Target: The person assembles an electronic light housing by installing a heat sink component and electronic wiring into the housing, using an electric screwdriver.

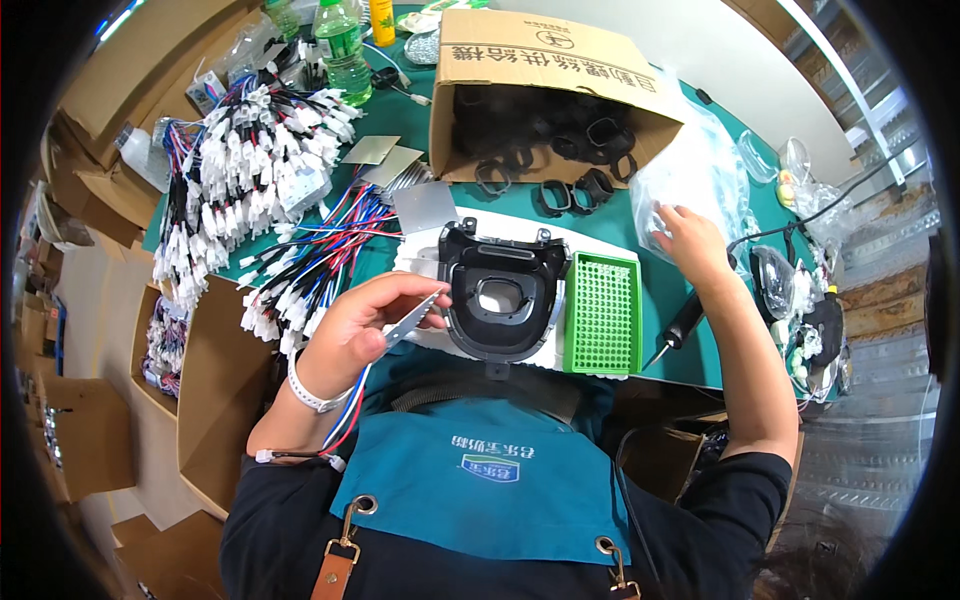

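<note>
My left hand (350, 325) pinches a thin silvery plate (411, 319) between thumb and fingers. Red, white and blue wires (350, 408) with white plugs hang from it past my wrist. Just right of that hand, a black plastic housing (510, 338) with an opening in its middle lies on a white foam pad (422, 258). Out at the right, my right hand (692, 243) is at a clear plastic bag (690, 165), fingers apart and at its surface. Whether the fingertips touch anything inside cannot be made out.
A green perforated tray (638, 320) sits beside the housing, with a black-handled screwdriver (685, 320) to its right. Behind, an open cardboard box (550, 62) spills black rings (555, 198). Piles of wired white connectors (255, 150) and loose plates (425, 208) occupy the left.
</note>
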Motion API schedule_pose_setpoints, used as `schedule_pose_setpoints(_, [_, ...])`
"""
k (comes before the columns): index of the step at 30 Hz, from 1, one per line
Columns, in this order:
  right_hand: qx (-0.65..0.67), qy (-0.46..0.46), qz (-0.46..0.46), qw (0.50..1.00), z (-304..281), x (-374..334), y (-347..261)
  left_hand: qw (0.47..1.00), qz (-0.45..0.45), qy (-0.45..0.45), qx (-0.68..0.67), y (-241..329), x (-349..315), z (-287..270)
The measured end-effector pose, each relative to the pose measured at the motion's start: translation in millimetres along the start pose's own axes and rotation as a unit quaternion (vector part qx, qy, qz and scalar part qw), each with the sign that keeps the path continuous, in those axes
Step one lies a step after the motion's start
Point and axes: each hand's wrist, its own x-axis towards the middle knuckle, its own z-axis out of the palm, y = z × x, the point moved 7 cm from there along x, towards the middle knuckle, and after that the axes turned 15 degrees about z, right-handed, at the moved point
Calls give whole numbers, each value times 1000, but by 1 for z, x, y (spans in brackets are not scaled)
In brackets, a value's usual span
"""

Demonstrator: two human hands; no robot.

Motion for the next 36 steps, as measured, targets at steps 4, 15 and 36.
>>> schedule_pose_setpoints(4, [-30,-33,-46,998,8,5,1,1000,1,0,-1,1,0,-3])
schedule_pose_setpoints(15, [-59,-54,3,997,10,3,11,999,18,-1,-44,-2,-2,-6])
schedule_pose_setpoints(36, [-23,42,126,991,18,14,25,999,19,-12,-49,-2,-3,-5])
